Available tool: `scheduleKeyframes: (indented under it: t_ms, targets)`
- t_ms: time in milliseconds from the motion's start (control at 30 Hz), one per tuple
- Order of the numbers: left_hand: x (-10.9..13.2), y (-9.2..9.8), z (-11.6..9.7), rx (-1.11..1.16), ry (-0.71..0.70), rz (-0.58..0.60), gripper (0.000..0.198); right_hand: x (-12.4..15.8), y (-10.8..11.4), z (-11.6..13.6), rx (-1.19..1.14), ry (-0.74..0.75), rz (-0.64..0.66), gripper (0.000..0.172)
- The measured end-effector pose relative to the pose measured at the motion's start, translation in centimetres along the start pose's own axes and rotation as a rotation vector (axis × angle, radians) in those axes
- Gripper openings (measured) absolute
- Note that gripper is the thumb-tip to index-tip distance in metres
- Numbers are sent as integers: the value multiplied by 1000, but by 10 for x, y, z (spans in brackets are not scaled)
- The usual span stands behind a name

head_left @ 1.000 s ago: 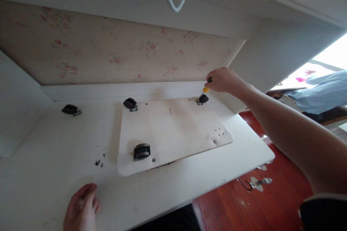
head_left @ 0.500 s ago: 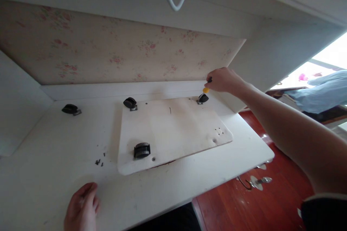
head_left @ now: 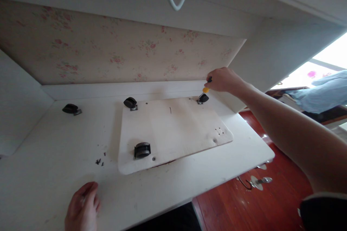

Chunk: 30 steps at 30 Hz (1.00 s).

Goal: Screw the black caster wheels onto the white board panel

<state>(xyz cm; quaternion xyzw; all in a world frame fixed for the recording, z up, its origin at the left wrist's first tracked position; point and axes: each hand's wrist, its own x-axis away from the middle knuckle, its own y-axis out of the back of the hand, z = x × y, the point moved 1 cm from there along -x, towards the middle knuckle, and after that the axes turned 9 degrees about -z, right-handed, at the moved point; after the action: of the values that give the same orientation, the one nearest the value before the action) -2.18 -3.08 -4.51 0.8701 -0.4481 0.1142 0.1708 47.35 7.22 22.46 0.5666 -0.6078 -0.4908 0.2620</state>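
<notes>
My right hand (head_left: 221,79) is closed round a screwdriver (head_left: 206,89) with a black and yellow handle. Its shaft slants down to the mounting plate of the far-right caster (head_left: 204,98), on a white board (head_left: 176,130) with rounded corners. Two more black casters, one far left (head_left: 130,102) and one near left (head_left: 142,149), stand on that board. At the near-right corner there are small holes and no caster. My left hand (head_left: 82,205) rests on the white tabletop with its fingers curled; what they hold, if anything, is hidden.
Several dark screws (head_left: 99,161) lie left of the board. A loose caster (head_left: 71,108) sits at the tabletop's back left. Floral wallpaper (head_left: 149,50) covers the wall behind. A white cable (head_left: 177,7) hangs overhead. Red wooden floor (head_left: 230,209) shows beyond the front edge.
Almost nothing differs. The screwdriver stays at the far-right caster, and my left hand keeps its place.
</notes>
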Motion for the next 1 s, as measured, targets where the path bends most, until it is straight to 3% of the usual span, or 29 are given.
scheduleKeyframes:
  t_ms: [100, 300, 900, 1000]
  targets:
    - [1, -1, -1, 43, 92, 9, 48, 0, -2, -1, -15, -7, -3, 29]
    - [3, 0, -4, 54, 127, -6, 49, -1, -4, -2, -5, -12, -12, 27]
    - [3, -1, -4, 57, 146, -11, 49, 0, -8, -7, -48, -67, -23, 29]
    - [2, -1, -3, 16, 65, -16, 47, -1, -9, -8, -64, -100, -16, 30]
